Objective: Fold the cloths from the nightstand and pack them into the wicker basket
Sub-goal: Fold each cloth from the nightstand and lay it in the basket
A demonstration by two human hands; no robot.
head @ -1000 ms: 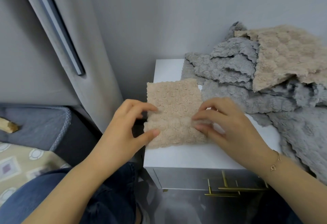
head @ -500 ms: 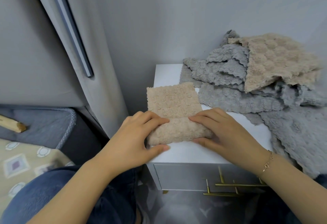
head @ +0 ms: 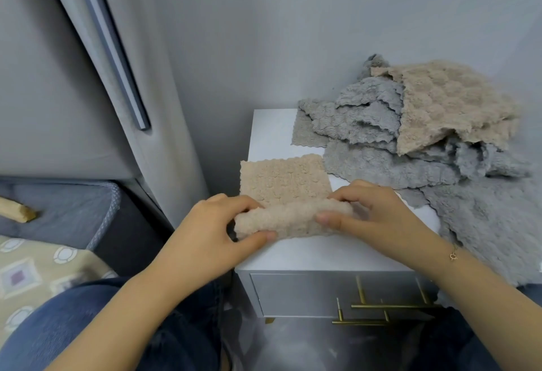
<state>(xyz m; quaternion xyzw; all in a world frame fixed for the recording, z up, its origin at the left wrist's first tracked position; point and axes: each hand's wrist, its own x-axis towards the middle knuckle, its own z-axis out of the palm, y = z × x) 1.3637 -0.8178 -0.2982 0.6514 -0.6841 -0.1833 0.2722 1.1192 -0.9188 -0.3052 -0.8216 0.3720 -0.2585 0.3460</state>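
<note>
Soft even light, slight blur, wide-angle bend at edges

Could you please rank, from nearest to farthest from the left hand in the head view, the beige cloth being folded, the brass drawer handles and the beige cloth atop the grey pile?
1. Beige textured cloth being folded: gripped by the left hand.
2. Brass drawer handles: lower right, on the nightstand front.
3. Beige cloth atop the grey pile: far right, by the wall.
</note>
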